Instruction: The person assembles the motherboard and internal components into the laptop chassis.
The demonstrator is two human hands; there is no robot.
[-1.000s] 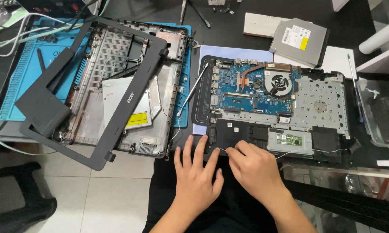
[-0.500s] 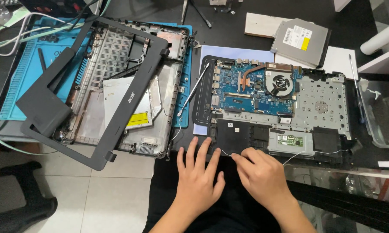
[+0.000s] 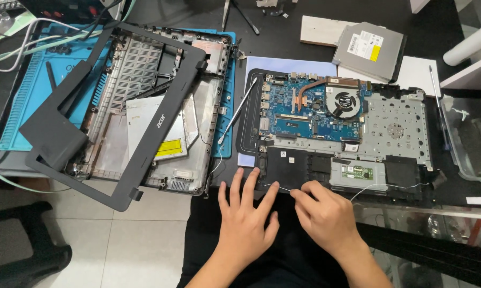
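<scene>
Our left hand (image 3: 246, 224) lies flat, fingers spread, on the near edge of the opened laptop (image 3: 342, 133) on the desk (image 3: 443, 32). Our right hand (image 3: 328, 216) pinches a thin white wire (image 3: 390, 186) just beside it. A screen bezel (image 3: 64, 138) lies well apart, left.
</scene>
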